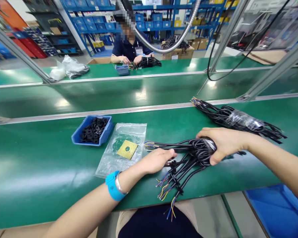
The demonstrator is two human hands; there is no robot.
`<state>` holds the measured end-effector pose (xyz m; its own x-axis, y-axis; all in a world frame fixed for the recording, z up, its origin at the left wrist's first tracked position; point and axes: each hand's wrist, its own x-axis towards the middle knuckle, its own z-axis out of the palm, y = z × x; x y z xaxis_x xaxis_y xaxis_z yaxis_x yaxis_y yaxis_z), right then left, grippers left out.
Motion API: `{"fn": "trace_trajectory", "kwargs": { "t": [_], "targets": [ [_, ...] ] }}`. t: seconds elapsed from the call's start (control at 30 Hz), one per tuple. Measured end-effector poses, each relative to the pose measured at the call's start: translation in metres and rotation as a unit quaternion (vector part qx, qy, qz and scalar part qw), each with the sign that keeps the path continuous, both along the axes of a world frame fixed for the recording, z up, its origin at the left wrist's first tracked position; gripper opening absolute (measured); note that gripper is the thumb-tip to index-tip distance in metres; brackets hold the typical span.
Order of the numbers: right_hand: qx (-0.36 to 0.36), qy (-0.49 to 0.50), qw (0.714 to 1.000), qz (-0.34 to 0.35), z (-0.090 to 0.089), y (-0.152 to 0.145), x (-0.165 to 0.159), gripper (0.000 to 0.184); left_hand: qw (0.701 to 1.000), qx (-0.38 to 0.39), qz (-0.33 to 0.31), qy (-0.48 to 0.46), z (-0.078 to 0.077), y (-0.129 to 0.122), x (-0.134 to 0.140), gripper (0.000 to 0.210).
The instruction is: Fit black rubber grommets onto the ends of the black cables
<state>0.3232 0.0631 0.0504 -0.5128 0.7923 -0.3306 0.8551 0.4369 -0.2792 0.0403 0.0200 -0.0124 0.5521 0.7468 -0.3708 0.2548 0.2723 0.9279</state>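
Observation:
A bundle of black cables (198, 150) lies on the green bench in front of me. My right hand (220, 143) is wrapped over its coiled, taped middle, thumb toward me. My left hand (160, 160) is closed at the loose cable ends, apparently pinching one black cable; its fingertips are partly hidden. Several ends fan out toward me with blue, yellow and brown wires (172, 210) bared, one hanging past the bench edge. Small black clips (173, 178) sit on some of these cables. Other ends (151, 145) point left, beyond my left hand.
A blue bin (74, 138) of black clips stands at left, beside a clear plastic bag (108, 162) with a yellow holed square (127, 149) on it. Another cable bundle (228, 115) lies behind my right hand. Across the bench a co-worker (129, 49) handles cables. Metal posts (270, 76) rise at right.

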Motion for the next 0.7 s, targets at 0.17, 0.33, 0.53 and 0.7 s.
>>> {"fn": "trace_trajectory", "kwargs": {
  "t": [0.17, 0.33, 0.53, 0.7],
  "targets": [
    [0.108, 0.000, 0.994, 0.026, 0.012, -0.033, -0.002, 0.062, 0.989, 0.101, 0.075, -0.076, 0.022, 0.018, 0.018, 0.016],
    [0.486, 0.005, 0.872, -0.057, -0.004, -0.057, -0.017, 0.066, 0.897, 0.046, 0.205, -0.389, 0.072, 0.034, 0.046, 0.028],
    [0.545, -0.009, 0.834, -0.086, -0.047, -0.101, -0.050, 0.049, 0.855, -0.024, 0.336, -0.394, 0.061, 0.007, 0.040, 0.038],
    [0.396, 0.200, 0.895, -0.040, -0.019, -0.105, -0.057, 0.020, 0.845, -0.160, 0.387, -0.333, 0.009, -0.038, 0.009, 0.024]
  ]
}}
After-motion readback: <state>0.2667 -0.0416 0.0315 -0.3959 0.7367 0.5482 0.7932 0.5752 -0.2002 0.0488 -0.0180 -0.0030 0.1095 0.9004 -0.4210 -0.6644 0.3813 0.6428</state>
